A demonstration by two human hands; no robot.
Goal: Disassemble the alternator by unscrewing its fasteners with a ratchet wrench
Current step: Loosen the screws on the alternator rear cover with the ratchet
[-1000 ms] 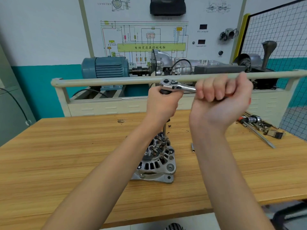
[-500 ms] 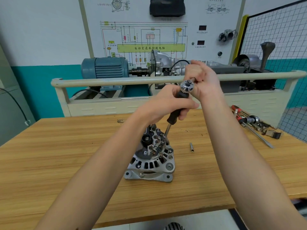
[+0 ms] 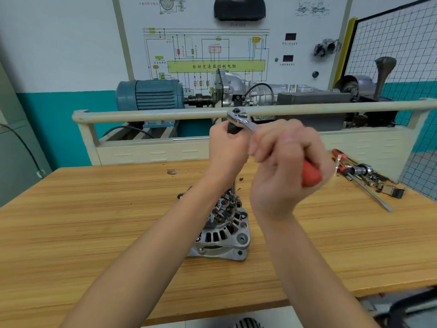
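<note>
— Near bench centre: alternator (image 3: 223, 233), standing w/ fins and bolt ears down on wooden tabletop (image 3: 94, 221), open end w/ terminals facing up. Long axis roughly vertical.

— And ratchet wrench (image 3: 240, 119)?

— Above alternator, head high, handle running down-right toward camera. Red grip end (image 3: 311, 175) poking out below right hand (image 3: 286, 166). Extension shaft (image 3: 234, 189) dropping near-vertical from under left hand (image 3: 227, 150) into top of alternator.

— Hands?

— Left: fingers curled round black part just under ratchet head, gripping. Right: fist wrapped round wrench handle. Both tight on tool, close together, knuckles nearly touching.

— Any readable txt?

— Green strip on wall diagram (image 3: 216, 66): 自动变速器控制电脑. Two small red-digit displays right of it, captions too small to read. Other labels blurred.

— Surface, room?

— Light wood-grain top, small round mark toward back. Loose tools (image 3: 361, 176) at right edge: red-handled screwdriver, long flat blade, sockets, bits. Behind bench: cream rail frame (image 3: 165, 113), blue-grey motor (image 3: 151, 94) coupled to silver gearbox assy. Wall white over teal. Wire-mesh panel (image 3: 397, 55) at right w/ yellow edge.
</note>
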